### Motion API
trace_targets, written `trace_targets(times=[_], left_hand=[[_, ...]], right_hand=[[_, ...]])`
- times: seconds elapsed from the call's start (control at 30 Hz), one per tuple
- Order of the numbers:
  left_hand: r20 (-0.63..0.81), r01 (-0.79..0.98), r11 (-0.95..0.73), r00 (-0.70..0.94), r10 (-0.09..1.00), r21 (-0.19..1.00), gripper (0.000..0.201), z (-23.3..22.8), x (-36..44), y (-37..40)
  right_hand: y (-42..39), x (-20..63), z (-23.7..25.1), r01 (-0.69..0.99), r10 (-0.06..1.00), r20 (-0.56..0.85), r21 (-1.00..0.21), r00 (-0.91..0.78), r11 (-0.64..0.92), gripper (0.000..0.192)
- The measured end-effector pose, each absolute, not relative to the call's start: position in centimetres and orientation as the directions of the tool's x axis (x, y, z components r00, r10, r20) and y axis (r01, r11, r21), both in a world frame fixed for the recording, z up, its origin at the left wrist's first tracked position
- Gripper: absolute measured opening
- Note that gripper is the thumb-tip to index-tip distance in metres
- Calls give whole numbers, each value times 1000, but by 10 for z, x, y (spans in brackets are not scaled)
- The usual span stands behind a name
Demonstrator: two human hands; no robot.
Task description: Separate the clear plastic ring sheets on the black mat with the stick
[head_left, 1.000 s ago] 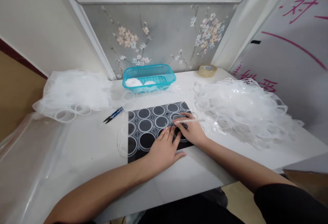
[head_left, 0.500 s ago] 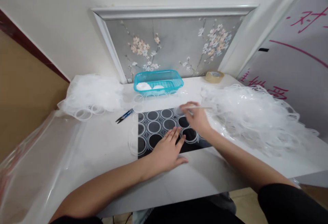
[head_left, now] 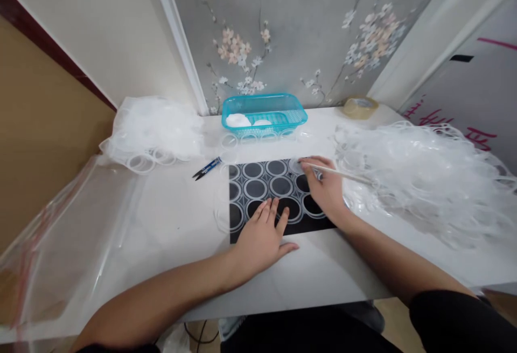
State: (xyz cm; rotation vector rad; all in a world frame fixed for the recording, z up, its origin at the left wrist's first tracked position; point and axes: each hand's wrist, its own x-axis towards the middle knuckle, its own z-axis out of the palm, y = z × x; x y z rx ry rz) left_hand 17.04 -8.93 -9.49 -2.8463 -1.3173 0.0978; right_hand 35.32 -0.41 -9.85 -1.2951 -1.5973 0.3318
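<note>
A black board (head_left: 242, 228) lies flat on the white table (head_left: 169, 224), covered with a sheet of clear plastic rings (head_left: 281, 185) joined in rows. My left hand (head_left: 262, 237) rests flat on the board's near edge, fingers spread over the rings. At the board's far right corner my right hand (head_left: 326, 187) grips a thin white stick (head_left: 343, 173) and also pinches a small clear disc (head_left: 296, 166) at its fingertips.
A turquoise basket (head_left: 263, 114) holding white discs stands at the back. Blue snips (head_left: 207, 168) lie left of the board. Heaps of clear ring scrap sit at the left (head_left: 151, 129) and right (head_left: 424, 173). A tape roll (head_left: 359, 106) is far right; plastic bags (head_left: 72, 234) cover the left.
My right hand moved from the board's middle to its far right corner and now pinches a clear disc. The left hand stayed on the board. The view shifted.
</note>
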Motion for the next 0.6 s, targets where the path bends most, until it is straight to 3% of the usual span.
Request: trace_targets(times=[0.1, 0.23, 0.37, 0.6], left_hand=[[-36, 763, -646, 645, 763, -22, 80, -97, 169, -90], [-14, 763, -645, 645, 764, -39, 82, -99, 169, -90], [-32, 756, -653, 652, 757, -51, 82, -97, 170, -90], [-42, 758, -651, 650, 759, -32, 81, -97, 170, -89]], right_hand=[[-6, 353, -101, 626, 830, 557, -641, -18, 444, 22], [-15, 342, -111, 531, 909, 314, -739, -274, 415, 21], [-18, 337, -114, 477, 939, 243, -814, -241, 333, 24], [-15, 338, -113, 490, 925, 275, -788, -261, 373, 23]])
